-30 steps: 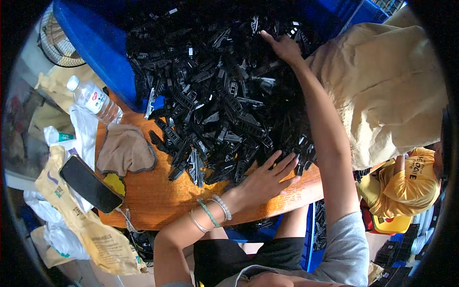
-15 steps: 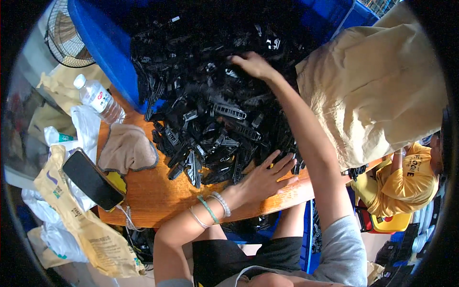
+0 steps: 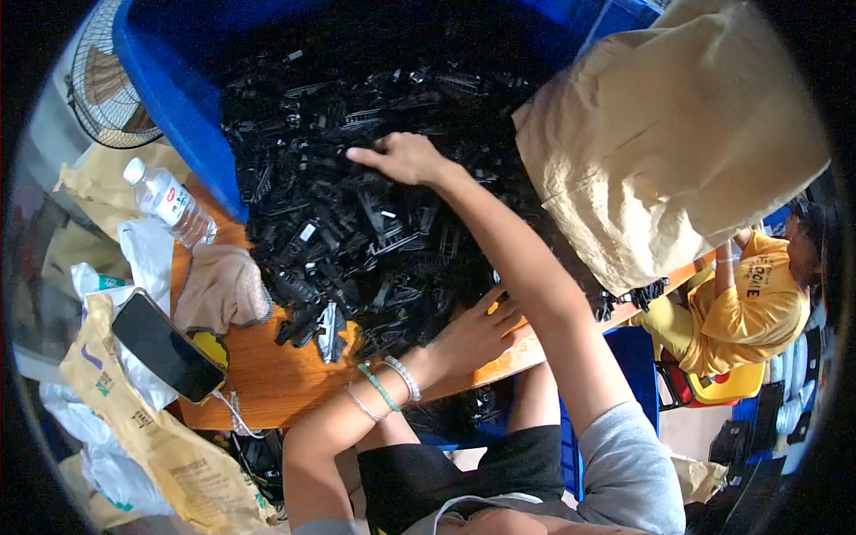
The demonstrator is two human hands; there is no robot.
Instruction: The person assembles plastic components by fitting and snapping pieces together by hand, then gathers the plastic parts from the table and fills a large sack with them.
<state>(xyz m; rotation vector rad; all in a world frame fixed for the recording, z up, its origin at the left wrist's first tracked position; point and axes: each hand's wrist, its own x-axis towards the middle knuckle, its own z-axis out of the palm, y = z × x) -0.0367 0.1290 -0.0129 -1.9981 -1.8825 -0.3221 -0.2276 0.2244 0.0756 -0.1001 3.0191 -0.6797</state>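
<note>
A large heap of small black plastic parts (image 3: pixel 383 227) spills from a blue bin (image 3: pixel 174 107) onto the wooden table (image 3: pixel 276 379). My right hand (image 3: pixel 403 159) reaches across the middle of the heap, thumb stretched out to the left. Its other fingers are hidden beneath it among the parts, so any hold on them cannot be made out. Close to the table's front edge, my left hand (image 3: pixel 477 337) is open with fingers spread, beside the near side of the heap. My right forearm passes just over its fingertips. One shiny grey part (image 3: pixel 332 332) lies at the heap's front left.
To the left are a water bottle (image 3: pixel 169 201), a beige cloth (image 3: pixel 223 290) and a phone (image 3: pixel 168 346) on a cable. A fan (image 3: pixel 111 89) stands behind them. Brown paper sheeting (image 3: pixel 669 152) covers the right side. A person in yellow (image 3: pixel 749 294) sits at the far right.
My right hand has swept left and nearer through the heap, and more parts now lie toward the table's front. My left hand stays near the front edge. The view has shifted slightly.
</note>
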